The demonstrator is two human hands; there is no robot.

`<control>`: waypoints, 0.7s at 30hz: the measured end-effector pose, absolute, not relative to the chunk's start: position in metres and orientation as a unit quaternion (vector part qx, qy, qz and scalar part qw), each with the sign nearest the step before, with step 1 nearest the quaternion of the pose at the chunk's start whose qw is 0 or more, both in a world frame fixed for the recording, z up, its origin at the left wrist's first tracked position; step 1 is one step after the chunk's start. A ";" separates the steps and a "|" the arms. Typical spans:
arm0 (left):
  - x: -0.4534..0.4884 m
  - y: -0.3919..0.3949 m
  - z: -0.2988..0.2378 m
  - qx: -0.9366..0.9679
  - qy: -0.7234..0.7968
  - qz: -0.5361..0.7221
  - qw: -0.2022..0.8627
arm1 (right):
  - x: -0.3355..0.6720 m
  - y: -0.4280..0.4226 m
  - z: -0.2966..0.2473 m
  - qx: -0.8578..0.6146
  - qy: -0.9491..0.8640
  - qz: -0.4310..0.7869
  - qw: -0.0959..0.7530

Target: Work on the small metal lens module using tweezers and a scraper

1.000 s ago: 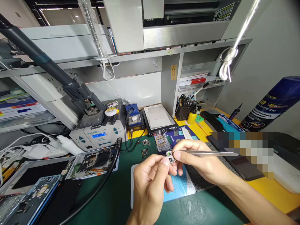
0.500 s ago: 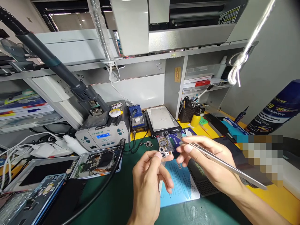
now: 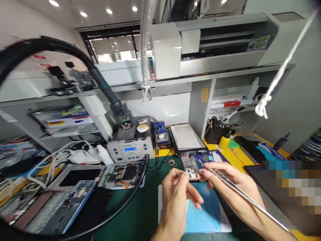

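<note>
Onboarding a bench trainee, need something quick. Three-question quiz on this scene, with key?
1. Which hand holds the tweezers, and which the small metal part?
2. True or false: in the picture, the yellow bottle stands right of the grey station with the lit display.
3. The pad seen beneath the left hand is: a) red b) blue c) orange

Key:
1. Right hand, tweezers; left hand, small metal part.
2. True.
3. b

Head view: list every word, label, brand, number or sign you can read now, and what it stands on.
None reads clearly; too small or blurred:
Grey station and its display
Sticker on the machine
Blue sheet print
Wall notices
Dark can label
Small part in left hand: no readable marking
</note>
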State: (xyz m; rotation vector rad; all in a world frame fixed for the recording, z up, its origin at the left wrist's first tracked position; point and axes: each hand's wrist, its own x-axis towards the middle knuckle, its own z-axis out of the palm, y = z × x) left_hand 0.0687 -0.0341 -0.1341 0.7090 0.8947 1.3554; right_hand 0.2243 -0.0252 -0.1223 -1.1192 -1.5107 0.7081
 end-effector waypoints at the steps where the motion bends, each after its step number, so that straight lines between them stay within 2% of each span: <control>1: 0.070 -0.034 -0.135 0.309 0.395 0.592 0.631 | 0.225 -0.025 -0.125 -0.473 -0.644 0.274 0.535; 10: 0.075 -0.022 -0.142 0.287 0.391 0.590 0.645 | 0.234 -0.011 -0.168 -0.480 -0.701 0.066 0.523; 21: 0.068 -0.014 -0.145 0.233 0.349 0.564 0.711 | 0.235 0.005 -0.193 -0.408 -0.763 0.034 0.500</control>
